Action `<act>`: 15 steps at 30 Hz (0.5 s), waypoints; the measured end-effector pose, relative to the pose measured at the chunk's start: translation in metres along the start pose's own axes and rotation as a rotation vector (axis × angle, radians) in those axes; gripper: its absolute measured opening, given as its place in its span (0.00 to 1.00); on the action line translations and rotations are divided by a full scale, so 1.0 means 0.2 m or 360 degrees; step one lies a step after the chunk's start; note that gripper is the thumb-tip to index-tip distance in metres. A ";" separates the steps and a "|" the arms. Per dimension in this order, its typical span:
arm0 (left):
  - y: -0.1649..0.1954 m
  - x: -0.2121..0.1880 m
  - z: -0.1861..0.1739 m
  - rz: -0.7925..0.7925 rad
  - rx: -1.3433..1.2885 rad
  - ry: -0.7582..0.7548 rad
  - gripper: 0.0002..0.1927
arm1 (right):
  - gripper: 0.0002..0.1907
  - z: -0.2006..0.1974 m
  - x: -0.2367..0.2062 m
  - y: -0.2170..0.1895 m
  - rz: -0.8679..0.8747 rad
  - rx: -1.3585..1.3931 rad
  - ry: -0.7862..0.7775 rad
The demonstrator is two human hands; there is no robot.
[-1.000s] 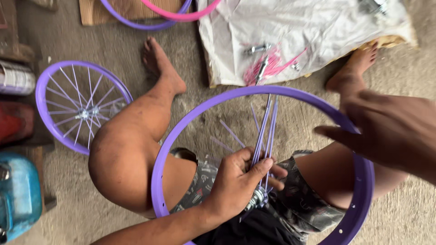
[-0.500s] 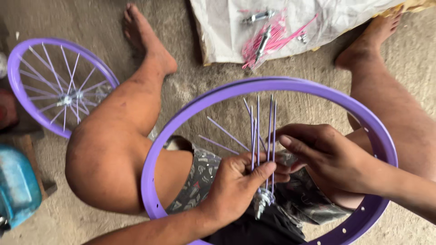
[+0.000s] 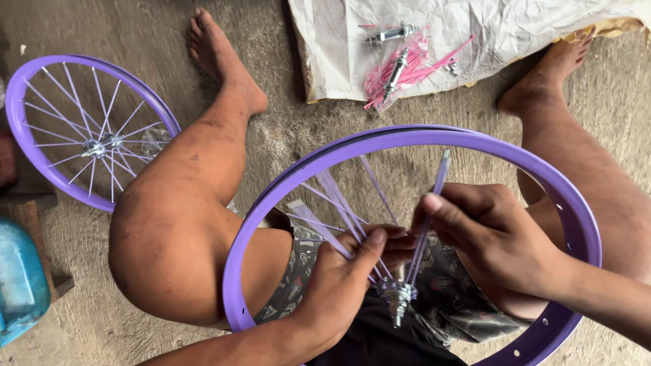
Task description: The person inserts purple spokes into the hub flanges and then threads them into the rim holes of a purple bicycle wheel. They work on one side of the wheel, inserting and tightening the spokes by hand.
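Low in the centre of the frame, the left hand (image 3: 339,288) wraps its fingers around a loose fan of purple spokes (image 3: 339,203), keeping them bunched at the metal hub (image 3: 397,296) so they don't flop. The right hand (image 3: 495,237) pinches 1 spoke (image 3: 434,196) between thumb and fingers, angled up toward the purple rim (image 3: 407,139), which rests across the lap and rings both hands. A finished purple wheel (image 3: 88,132) lies at the upper left; pink spokes (image 3: 400,68) sit on a white sheet (image 3: 515,34) at the top.

Concrete floor (image 3: 102,285), spoked purple wheel (image 3: 88,132), white sheet (image 3: 515,34), blue container (image 3: 19,281)
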State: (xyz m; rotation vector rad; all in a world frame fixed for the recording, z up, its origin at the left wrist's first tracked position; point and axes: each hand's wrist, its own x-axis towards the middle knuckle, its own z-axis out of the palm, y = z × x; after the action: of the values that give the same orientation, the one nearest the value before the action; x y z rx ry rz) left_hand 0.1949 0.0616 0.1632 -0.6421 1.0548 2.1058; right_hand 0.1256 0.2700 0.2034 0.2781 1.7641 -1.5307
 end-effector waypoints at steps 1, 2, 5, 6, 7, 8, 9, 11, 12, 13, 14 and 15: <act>0.00 -0.01 -0.02 -0.0092 -0.0069 0.0060 0.16 | 0.19 0.00 -0.01 0.02 0.0047 0.0135 0.0023; 0.00 -0.02 -0.04 -0.0185 -0.0137 0.0118 0.16 | 0.20 0.00 -0.01 0.04 0.0096 0.0270 0.0047; 0.01 -0.05 -0.09 -0.0231 -0.0003 0.0245 0.17 | 0.18 0.01 -0.02 0.09 0.0077 0.0567 0.0016; 0.03 -0.07 -0.11 -0.0350 0.0100 0.0259 0.16 | 0.18 0.00 -0.02 0.10 0.0040 0.0647 -0.0010; 0.05 -0.10 -0.12 -0.0470 0.0204 0.0269 0.16 | 0.19 0.01 -0.02 0.09 0.0054 0.0568 -0.0026; 0.08 -0.12 -0.13 -0.0593 0.0312 0.0278 0.16 | 0.19 0.01 -0.02 0.09 0.0067 0.0493 -0.0041; 0.11 -0.14 -0.13 -0.0575 0.0679 0.0162 0.16 | 0.20 0.01 -0.03 0.08 0.0081 0.0417 -0.0056; 0.19 -0.19 -0.13 -0.0508 0.1410 -0.0067 0.17 | 0.20 0.01 -0.03 0.05 0.0139 0.0244 -0.0069; 0.22 -0.18 -0.11 0.0038 0.1505 -0.0113 0.18 | 0.19 0.02 -0.03 0.03 0.0159 0.0154 -0.0079; 0.24 -0.17 -0.10 0.0589 0.1570 -0.0162 0.18 | 0.19 0.03 -0.02 0.01 0.0188 0.0096 -0.0073; 0.25 -0.16 -0.07 0.1140 0.1611 -0.0215 0.18 | 0.19 0.04 -0.03 -0.01 0.0218 0.0038 -0.0070; 0.24 -0.14 -0.05 0.0976 0.1522 -0.0279 0.17 | 0.19 0.05 -0.03 -0.02 0.0246 -0.0018 -0.0060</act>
State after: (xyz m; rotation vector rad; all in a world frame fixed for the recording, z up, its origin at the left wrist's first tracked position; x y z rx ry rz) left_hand 0.1776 0.0229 0.2007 0.3714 2.0991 1.7251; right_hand 0.1310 0.2618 0.2102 0.3689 1.6811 -1.4064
